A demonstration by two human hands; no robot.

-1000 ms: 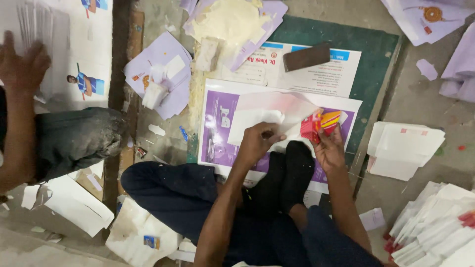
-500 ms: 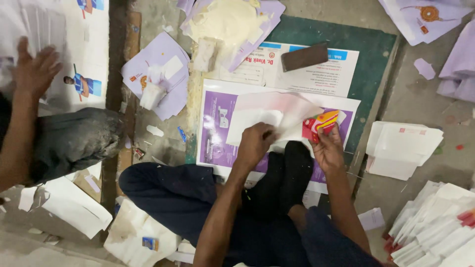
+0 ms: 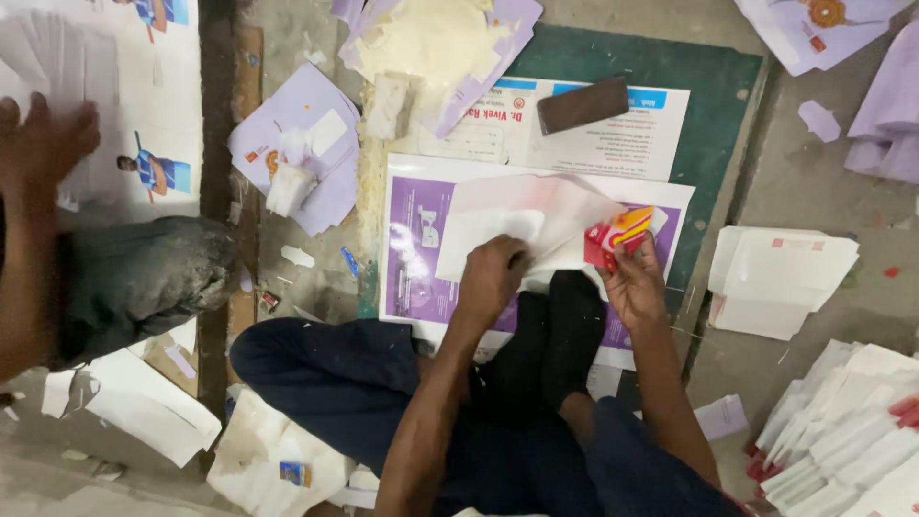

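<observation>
Green mat (image 3: pixel 728 105) is lying on the concrete floor (image 3: pixel 862 316), carrying a purple printed sheet (image 3: pixel 412 249) with a white printed sheet (image 3: pixel 651 124) above it. A person is sitting cross-legged at the mat's near edge, dark trousers and black socks (image 3: pixel 555 325) resting on the purple sheet.

The white paper piece (image 3: pixel 536 215) is lying flat on the purple sheet, one flap lifting, its red and yellow printed end (image 3: pixel 617 235) pointing to the right. Looks like an unfolded envelope blank: light, thin, floppy, easy to crease or tear, likely sliding easily on the glossy sheet under it. Best held pinned flat with one palm and pinched at an edge or corner with the other.

Left hand (image 3: pixel 493 278) is pressing down on the paper's near middle, fingers curled and closed onto it; whether it is pinching a fold I cannot tell. Right hand (image 3: pixel 632 282) is gripping the red and yellow end, thumb and fingers closed on that edge.

Stack of white folded pieces (image 3: pixel 775 278) is sitting just right of the mat, a bigger fanned pile (image 3: pixel 852 421) near the bottom right corner. Dark brown block (image 3: pixel 582 103) is lying on the white printed sheet. Pale smeared paste (image 3: pixel 426 43) is sitting on purple scraps at the top, a small white block (image 3: pixel 388 105) beside it.

Another person's hand (image 3: pixel 43 144) is blurring over printed sheets at far left.
</observation>
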